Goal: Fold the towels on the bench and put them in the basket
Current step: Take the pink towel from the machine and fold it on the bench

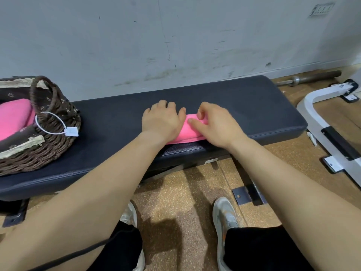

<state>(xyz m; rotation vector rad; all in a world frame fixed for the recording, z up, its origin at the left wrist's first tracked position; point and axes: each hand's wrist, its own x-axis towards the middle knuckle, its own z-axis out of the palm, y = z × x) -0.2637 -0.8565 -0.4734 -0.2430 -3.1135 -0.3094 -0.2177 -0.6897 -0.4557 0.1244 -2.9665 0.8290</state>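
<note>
A small pink towel [190, 133] lies folded into a narrow strip near the front edge of the dark padded bench [244, 106]. My left hand [162, 119] presses flat on the towel's left part, fingers spread. My right hand [213, 124] rests on its right part, thumb and forefinger pinching the upper fold. Most of the towel is hidden under both hands. At the bench's left end sits a brown wicker basket [39, 153] with a handle and a white tag; a folded pink towel in the basket [13, 120] lies on its flowered lining.
A scuffed grey wall [175, 40] runs right behind the bench. A white metal frame [332, 122] and a steel bar [312, 78] lie on the cork-coloured floor at the right. My two shoes [224, 218] stand in front of the bench.
</note>
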